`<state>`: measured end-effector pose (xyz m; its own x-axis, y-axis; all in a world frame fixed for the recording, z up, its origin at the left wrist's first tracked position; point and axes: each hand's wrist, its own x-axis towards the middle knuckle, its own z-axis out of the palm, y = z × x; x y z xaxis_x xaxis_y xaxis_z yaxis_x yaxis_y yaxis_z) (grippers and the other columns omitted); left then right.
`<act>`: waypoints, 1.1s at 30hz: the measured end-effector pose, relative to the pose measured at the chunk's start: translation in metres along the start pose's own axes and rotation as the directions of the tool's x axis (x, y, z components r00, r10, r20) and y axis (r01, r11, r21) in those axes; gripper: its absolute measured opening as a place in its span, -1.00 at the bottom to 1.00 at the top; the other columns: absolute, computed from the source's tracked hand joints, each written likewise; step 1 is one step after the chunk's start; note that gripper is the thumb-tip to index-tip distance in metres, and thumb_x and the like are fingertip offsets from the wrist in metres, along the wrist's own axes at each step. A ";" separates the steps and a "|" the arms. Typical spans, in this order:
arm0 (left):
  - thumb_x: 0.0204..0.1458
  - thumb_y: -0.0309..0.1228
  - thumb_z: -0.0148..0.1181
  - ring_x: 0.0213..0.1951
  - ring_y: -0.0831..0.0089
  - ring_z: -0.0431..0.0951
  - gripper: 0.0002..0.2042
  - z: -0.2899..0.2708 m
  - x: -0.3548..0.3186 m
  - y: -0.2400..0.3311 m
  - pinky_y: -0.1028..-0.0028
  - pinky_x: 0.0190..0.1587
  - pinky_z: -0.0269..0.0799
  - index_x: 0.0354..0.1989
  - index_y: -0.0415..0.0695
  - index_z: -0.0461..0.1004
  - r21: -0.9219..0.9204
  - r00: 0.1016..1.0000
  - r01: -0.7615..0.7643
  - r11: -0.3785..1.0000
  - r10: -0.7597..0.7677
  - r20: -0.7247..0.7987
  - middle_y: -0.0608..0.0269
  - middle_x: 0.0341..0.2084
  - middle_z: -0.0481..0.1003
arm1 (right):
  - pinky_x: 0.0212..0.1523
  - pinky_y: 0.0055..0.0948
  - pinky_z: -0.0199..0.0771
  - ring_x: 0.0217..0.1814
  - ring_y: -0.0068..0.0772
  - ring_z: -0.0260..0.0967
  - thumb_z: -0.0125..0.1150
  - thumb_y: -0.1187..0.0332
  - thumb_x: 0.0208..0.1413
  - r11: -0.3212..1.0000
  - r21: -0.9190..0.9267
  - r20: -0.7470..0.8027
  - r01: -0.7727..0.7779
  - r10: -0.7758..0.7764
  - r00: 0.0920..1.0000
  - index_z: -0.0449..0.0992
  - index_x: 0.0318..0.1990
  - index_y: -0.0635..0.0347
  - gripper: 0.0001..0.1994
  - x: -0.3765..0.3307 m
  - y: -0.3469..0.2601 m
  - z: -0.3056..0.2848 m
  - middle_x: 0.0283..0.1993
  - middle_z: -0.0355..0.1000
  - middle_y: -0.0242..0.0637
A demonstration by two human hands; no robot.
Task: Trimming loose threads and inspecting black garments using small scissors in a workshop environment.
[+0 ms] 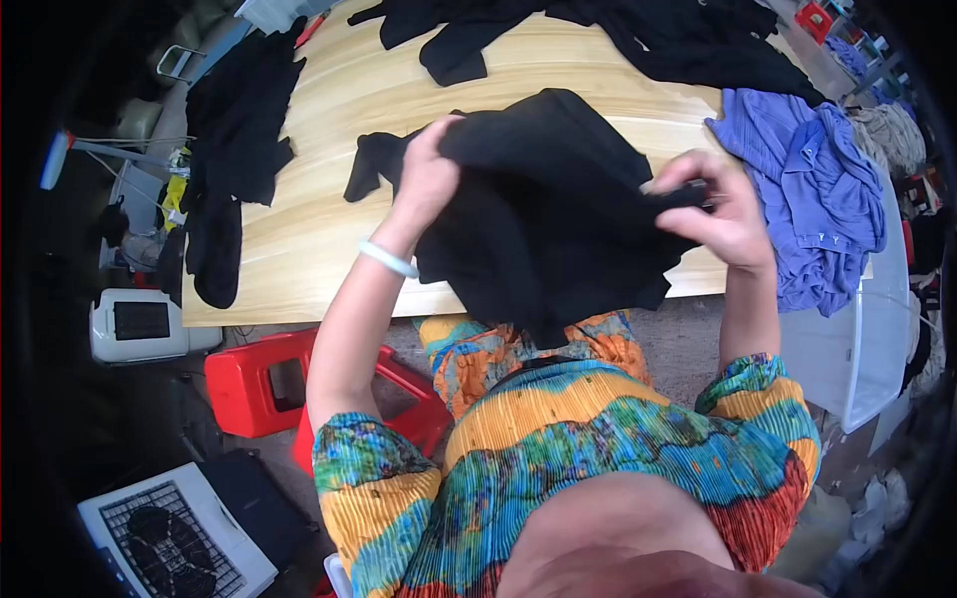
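Observation:
A black knit garment (543,214) hangs spread between my two hands, above the near edge of the wooden table (309,234). Its lower part drops past that edge over my lap. My left hand (431,169) is closed on its upper left edge, with a pale bangle on the wrist. At the right, my right hand (720,207) pinches a bunched bit of the same black cloth between thumb and fingers. What kind of garment it is does not show. A black sleeve-like piece (374,164) lies on the table just beyond my left hand.
More black garments (234,149) lie along the table's left side, with others (688,40) at the far edge. Purple garments (812,199) are heaped at the right, by a pale plastic bin (847,349). Red stools (259,384) stand below the near left edge. A fan unit (174,538) sits lower left.

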<state>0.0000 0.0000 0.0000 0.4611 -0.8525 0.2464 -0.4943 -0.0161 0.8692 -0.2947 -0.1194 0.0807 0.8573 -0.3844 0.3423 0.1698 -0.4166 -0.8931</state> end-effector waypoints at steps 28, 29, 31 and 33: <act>-0.01 -0.34 -0.06 -0.11 0.31 0.36 -0.66 -0.083 -0.094 0.035 0.37 0.02 0.23 -0.08 -0.27 0.27 -0.919 0.972 -0.146 0.365 -0.119 -0.202 0.09 -0.15 0.36 | -0.30 -0.73 0.27 -0.35 -0.73 0.27 0.13 0.54 -0.13 0.985 0.165 -0.066 -0.042 0.053 0.996 0.35 -0.29 0.28 -0.81 0.098 0.021 0.083 -0.39 0.35 -0.46; 0.00 -0.37 -0.06 -0.13 0.35 0.37 -0.69 -0.084 -0.096 0.040 0.39 -0.01 0.25 -0.09 -0.27 0.27 -0.828 0.939 -0.117 0.548 -0.212 -0.273 0.10 -0.19 0.38 | -0.29 -0.71 0.28 -0.35 -0.72 0.27 0.10 0.53 -0.12 0.969 0.244 -0.087 -0.047 0.070 0.994 0.35 -0.28 0.29 -0.81 0.102 0.009 0.080 -0.39 0.35 -0.44; -0.08 -0.47 0.04 -0.07 0.32 0.31 -0.59 -0.071 -0.096 0.043 0.43 0.01 0.19 -0.02 -0.27 0.16 -0.389 0.900 -0.025 0.921 -0.149 -0.409 0.07 -0.12 0.29 | -0.28 -0.67 0.28 -0.36 -0.68 0.27 0.10 0.47 -0.10 0.893 0.447 -0.154 0.058 0.013 0.988 0.40 -0.34 0.31 -0.85 0.113 -0.020 0.073 -0.42 0.36 -0.45; -0.20 -0.49 0.15 0.00 0.24 0.22 -0.42 -0.045 -0.114 0.041 0.38 0.03 0.12 0.04 -0.29 0.05 0.054 0.787 0.017 0.998 0.020 -0.617 0.01 -0.04 0.19 | -0.24 -0.66 0.30 -0.32 -0.65 0.31 0.10 0.45 -0.10 0.849 0.516 -0.105 0.115 -0.071 0.992 0.41 -0.31 0.32 -0.82 0.129 -0.042 0.071 -0.36 0.39 -0.38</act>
<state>-0.0398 0.1202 0.0272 0.8078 -0.3484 0.4755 -0.5253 -0.0592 0.8489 -0.1569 -0.0933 0.1416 0.7874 -0.4381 0.4336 0.4935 0.0267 -0.8693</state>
